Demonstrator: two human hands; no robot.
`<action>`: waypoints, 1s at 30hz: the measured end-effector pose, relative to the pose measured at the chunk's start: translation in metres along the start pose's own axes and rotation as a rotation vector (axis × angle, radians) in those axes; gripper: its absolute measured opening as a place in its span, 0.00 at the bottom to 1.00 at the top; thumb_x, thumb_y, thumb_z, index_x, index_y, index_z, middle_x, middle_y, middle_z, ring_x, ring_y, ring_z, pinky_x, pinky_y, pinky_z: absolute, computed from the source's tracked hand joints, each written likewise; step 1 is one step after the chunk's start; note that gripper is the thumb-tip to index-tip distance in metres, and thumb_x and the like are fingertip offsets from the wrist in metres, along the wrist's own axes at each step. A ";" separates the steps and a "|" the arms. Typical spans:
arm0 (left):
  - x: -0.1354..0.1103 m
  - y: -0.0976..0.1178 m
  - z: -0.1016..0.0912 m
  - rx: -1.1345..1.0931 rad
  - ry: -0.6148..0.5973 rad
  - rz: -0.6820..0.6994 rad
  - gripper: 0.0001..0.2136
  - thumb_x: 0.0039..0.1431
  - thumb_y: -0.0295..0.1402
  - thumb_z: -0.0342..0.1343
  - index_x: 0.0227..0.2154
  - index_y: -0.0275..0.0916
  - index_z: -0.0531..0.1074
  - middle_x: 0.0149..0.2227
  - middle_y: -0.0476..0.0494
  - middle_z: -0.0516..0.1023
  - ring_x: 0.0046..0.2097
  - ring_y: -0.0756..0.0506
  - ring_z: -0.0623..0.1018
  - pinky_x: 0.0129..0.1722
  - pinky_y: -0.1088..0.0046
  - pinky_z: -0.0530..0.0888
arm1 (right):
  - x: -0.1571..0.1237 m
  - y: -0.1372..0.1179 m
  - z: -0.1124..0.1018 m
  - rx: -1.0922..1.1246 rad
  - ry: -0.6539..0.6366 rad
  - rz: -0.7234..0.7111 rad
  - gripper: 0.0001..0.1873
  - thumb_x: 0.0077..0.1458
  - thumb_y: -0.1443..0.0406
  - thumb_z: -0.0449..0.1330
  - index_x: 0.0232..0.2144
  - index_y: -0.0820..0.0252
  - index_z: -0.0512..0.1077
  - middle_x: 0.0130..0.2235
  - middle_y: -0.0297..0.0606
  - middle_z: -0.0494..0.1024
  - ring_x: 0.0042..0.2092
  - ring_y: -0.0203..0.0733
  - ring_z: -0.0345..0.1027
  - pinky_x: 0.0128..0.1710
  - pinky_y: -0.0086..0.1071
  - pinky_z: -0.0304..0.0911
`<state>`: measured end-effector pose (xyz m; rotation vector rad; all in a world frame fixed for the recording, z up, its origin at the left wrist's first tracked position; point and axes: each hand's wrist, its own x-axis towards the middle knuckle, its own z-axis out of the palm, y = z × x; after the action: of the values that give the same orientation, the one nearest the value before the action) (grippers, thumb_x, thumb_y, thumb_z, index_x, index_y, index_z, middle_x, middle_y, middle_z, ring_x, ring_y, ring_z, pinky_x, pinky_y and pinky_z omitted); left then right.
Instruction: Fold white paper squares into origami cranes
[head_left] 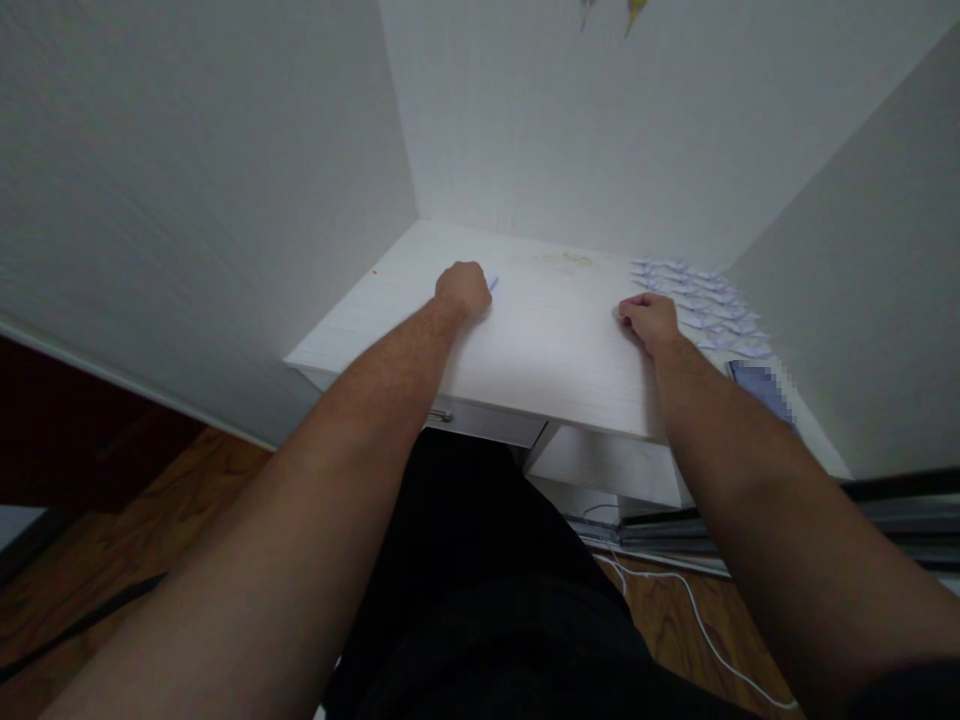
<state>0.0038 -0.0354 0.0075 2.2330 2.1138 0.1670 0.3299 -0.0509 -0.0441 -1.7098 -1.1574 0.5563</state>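
Note:
My left hand (463,288) is closed in a fist low over the white desktop (555,345), left of its middle. From the far side of the fist pokes the tip of a piece of white paper (493,283); the fingers hide the rest of it. My right hand (649,318) rests on the right part of the desktop, thumb and fingers pinched together. Whatever lies between those fingertips is too small to make out. Just beyond and right of that hand, several folded white paper pieces (705,300) with pointed ends stand in rows.
A dark flat object (761,390), partly blurred out, lies at the desk's right side. Walls enclose the desk on three sides. Below the front edge are a drawer with a metal handle (441,414) and an open shelf (600,460). A white cable (697,615) runs across the wooden floor.

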 end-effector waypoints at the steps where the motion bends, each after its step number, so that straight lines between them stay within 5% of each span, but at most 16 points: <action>1: -0.001 0.001 0.000 0.003 0.008 0.000 0.21 0.58 0.33 0.50 0.50 0.26 0.73 0.50 0.28 0.76 0.51 0.36 0.75 0.50 0.63 0.72 | 0.000 0.000 0.000 -0.004 -0.003 -0.006 0.04 0.39 0.69 0.62 0.24 0.61 0.73 0.20 0.32 0.71 0.22 0.34 0.62 0.21 0.27 0.56; 8: -0.007 0.009 0.002 0.093 0.056 0.031 0.17 0.61 0.29 0.46 0.47 0.28 0.73 0.47 0.27 0.77 0.50 0.35 0.76 0.50 0.63 0.71 | -0.005 -0.003 0.001 -0.042 -0.002 -0.014 0.07 0.39 0.66 0.62 0.26 0.62 0.76 0.20 0.33 0.72 0.22 0.34 0.62 0.22 0.28 0.55; 14: -0.016 0.007 0.002 0.205 0.095 0.155 0.18 0.64 0.25 0.40 0.55 0.30 0.63 0.44 0.30 0.77 0.48 0.39 0.77 0.47 0.65 0.71 | -0.002 0.001 0.002 -0.032 -0.017 -0.018 0.08 0.40 0.65 0.62 0.26 0.62 0.76 0.21 0.33 0.72 0.23 0.34 0.62 0.23 0.28 0.56; 23: -0.014 -0.001 0.010 0.254 0.125 0.280 0.17 0.62 0.22 0.40 0.47 0.25 0.70 0.50 0.24 0.71 0.54 0.35 0.70 0.47 0.64 0.70 | -0.004 0.000 0.003 0.005 -0.024 -0.020 0.08 0.41 0.64 0.62 0.26 0.62 0.75 0.21 0.33 0.72 0.22 0.34 0.61 0.24 0.30 0.56; 30: -0.019 -0.003 0.007 0.272 0.097 0.233 0.16 0.63 0.29 0.43 0.50 0.29 0.68 0.49 0.26 0.73 0.49 0.35 0.74 0.45 0.62 0.71 | -0.005 0.000 0.004 -0.001 -0.028 -0.046 0.07 0.41 0.65 0.62 0.26 0.62 0.75 0.21 0.33 0.72 0.23 0.35 0.62 0.26 0.31 0.58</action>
<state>0.0001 -0.0540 -0.0002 2.6781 2.0222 -0.0028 0.3250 -0.0533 -0.0461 -1.6766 -1.2141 0.5531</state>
